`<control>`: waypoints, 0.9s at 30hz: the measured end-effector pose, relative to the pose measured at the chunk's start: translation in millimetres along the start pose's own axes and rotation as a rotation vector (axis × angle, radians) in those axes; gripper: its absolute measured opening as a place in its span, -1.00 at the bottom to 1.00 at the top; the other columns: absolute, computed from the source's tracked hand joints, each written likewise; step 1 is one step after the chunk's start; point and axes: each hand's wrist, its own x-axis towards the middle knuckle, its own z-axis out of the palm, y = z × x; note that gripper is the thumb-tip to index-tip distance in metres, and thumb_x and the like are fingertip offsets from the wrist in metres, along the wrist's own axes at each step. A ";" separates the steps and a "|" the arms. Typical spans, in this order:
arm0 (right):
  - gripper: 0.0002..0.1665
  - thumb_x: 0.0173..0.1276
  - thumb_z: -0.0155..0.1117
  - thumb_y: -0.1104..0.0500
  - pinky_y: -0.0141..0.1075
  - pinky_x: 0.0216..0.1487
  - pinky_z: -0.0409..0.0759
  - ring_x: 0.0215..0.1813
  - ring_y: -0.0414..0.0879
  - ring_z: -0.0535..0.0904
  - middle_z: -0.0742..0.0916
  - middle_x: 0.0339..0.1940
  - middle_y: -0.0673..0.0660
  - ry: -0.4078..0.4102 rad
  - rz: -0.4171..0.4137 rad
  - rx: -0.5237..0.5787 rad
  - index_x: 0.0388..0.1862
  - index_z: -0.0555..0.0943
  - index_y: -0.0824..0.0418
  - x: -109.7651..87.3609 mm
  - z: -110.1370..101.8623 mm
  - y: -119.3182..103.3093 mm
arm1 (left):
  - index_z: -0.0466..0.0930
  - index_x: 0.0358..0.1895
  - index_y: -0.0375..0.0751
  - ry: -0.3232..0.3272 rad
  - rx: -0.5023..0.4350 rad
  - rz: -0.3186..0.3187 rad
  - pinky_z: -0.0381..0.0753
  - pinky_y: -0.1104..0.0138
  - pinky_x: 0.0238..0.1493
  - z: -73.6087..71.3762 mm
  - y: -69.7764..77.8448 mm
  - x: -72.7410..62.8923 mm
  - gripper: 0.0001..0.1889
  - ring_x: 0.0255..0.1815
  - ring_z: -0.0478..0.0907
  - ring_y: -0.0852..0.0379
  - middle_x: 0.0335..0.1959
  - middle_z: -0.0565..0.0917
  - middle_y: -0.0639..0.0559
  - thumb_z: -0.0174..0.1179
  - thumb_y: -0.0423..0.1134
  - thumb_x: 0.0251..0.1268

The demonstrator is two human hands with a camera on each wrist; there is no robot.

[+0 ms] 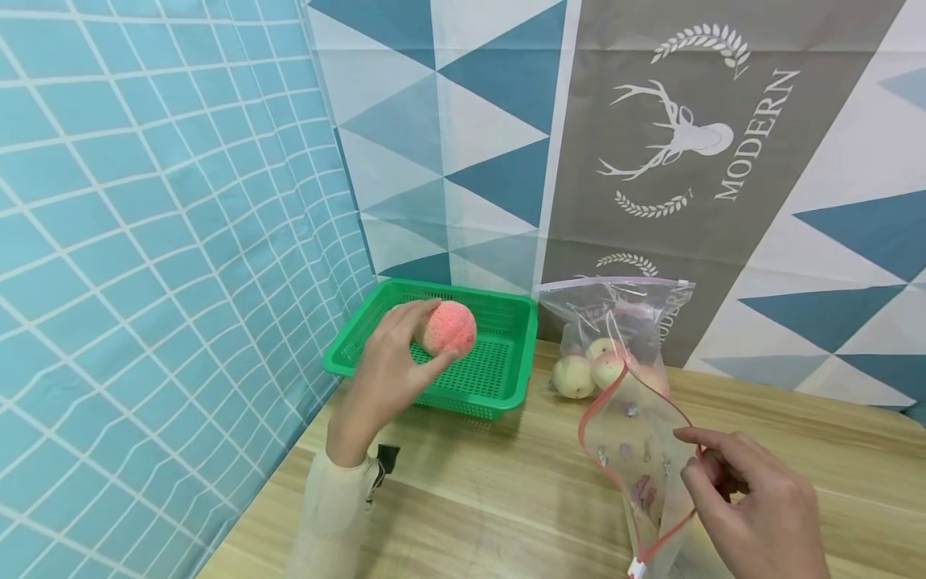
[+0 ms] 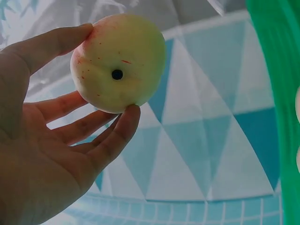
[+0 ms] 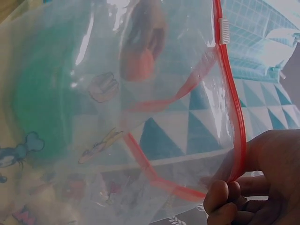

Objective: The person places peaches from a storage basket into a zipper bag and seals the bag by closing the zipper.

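My left hand [image 1: 394,362] grips a peach [image 1: 450,328] between thumb and fingertips, over the green basket [image 1: 528,354]. The left wrist view shows the peach's [image 2: 126,56] pale yellow underside, with a dark round spot and small red flecks. At the right, my right hand [image 1: 760,490] pinches the rim of a clear slider bag [image 1: 629,450] with red edging and small printed figures. The bag's mouth gapes wide, its white slider [image 1: 637,568] at the near end. In the right wrist view, thumb and fingers [image 3: 218,194] hold the red edge [image 3: 238,122].
Behind the red-edged bag, a clear bag with a purple zip [image 1: 615,283] stands by the wall, with several peaches [image 1: 574,377] in it. The wooden table [image 1: 470,498] meets a blue grid-patterned covering [image 1: 145,281] at left and a patterned back covering [image 1: 499,121].
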 end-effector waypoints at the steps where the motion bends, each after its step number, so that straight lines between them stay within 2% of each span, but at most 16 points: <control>1: -0.66 0.08 0.22 0.48 -0.61 -0.54 0.33 -0.61 -0.38 0.34 0.45 -0.64 -0.12 0.003 -0.009 0.010 -0.29 0.74 0.12 -0.4 -0.2 0.2 | 0.51 0.29 -0.20 -0.003 -0.012 0.013 0.60 0.02 0.09 -1.0 4.1 -1.0 -0.31 0.25 0.45 -0.01 0.22 0.57 -0.05 0.50 -0.04 0.09; 5: -0.64 0.07 0.22 0.49 -0.62 -0.52 0.34 -0.61 -0.42 0.33 0.44 -0.64 -0.15 0.010 -0.026 0.026 -0.29 0.74 0.11 -1.2 -0.6 0.6 | 0.51 0.29 -0.20 -0.005 -0.038 0.070 0.60 0.08 0.10 -4.2 17.5 -4.4 -0.31 0.24 0.48 0.03 0.22 0.58 -0.01 0.51 -0.05 0.09; 10: -0.67 0.08 0.25 0.48 -0.62 -0.54 0.34 -0.62 -0.36 0.35 0.43 -0.64 -0.13 0.007 -0.010 0.007 -0.29 0.74 0.14 -0.4 -0.7 0.0 | 0.53 0.27 -0.18 0.002 -0.056 0.100 0.60 0.12 0.12 -4.6 27.0 -7.1 -0.32 0.22 0.50 0.07 0.22 0.58 0.02 0.53 -0.07 0.05; 19: -0.68 0.08 0.25 0.48 -0.60 -0.56 0.32 -0.62 -0.32 0.35 0.42 -0.64 -0.09 -0.016 0.005 -0.013 -0.28 0.74 0.15 -1.5 -0.2 -0.8 | 0.52 0.25 -0.19 -0.001 -0.119 0.179 0.59 0.23 0.14 -0.8 36.8 -8.3 -0.36 0.22 0.51 0.13 0.21 0.57 0.05 0.52 -0.11 0.08; 27: -0.64 0.07 0.26 0.50 -0.61 -0.53 0.33 -0.61 -0.35 0.35 0.43 -0.63 -0.13 0.003 -0.030 0.008 -0.30 0.74 0.10 -1.8 1.4 -3.2 | 0.51 0.26 -0.20 -0.003 -0.111 0.206 0.55 0.22 0.21 2.0 41.4 -8.3 -0.34 0.25 0.49 0.12 0.21 0.57 0.02 0.53 -0.12 0.07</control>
